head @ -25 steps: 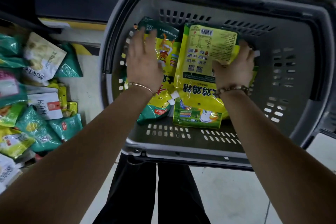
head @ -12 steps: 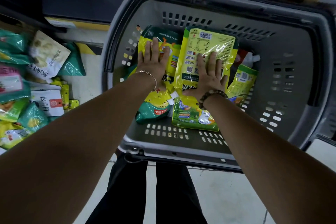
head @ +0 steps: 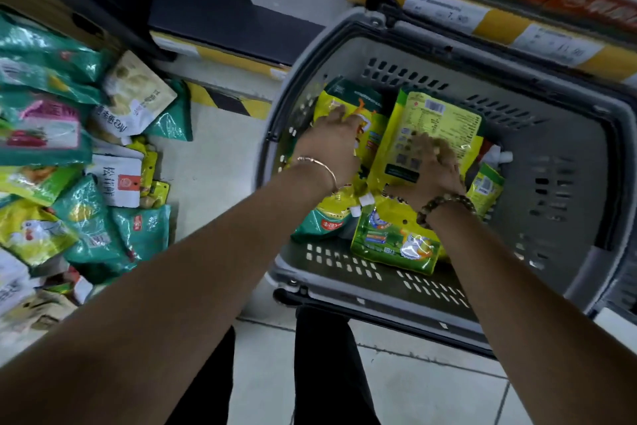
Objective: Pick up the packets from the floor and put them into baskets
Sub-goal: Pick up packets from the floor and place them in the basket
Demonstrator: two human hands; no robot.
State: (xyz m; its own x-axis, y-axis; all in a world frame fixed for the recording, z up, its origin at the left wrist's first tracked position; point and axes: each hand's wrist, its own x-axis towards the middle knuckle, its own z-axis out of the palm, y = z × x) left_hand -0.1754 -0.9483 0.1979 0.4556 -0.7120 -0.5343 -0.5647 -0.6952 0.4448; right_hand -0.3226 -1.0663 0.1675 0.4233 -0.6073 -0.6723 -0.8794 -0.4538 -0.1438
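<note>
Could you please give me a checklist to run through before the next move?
1. Left hand free of the yellow packet: blurred, cannot tell.
2. Right hand free of the large green-yellow packet: blurred, cannot tell.
3. Both packets lie inside the grey basket: ok.
4. Bare room on the right side of the grey basket: ok.
5. Clearing of the floor pile: not ok, many packets lie there.

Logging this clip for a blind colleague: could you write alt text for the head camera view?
In a grey basket, the left hand rests on a yellow and green packet and the right hand on a larger yellow packet beside it. A heap of packets lies on the floor to the left.
</note>
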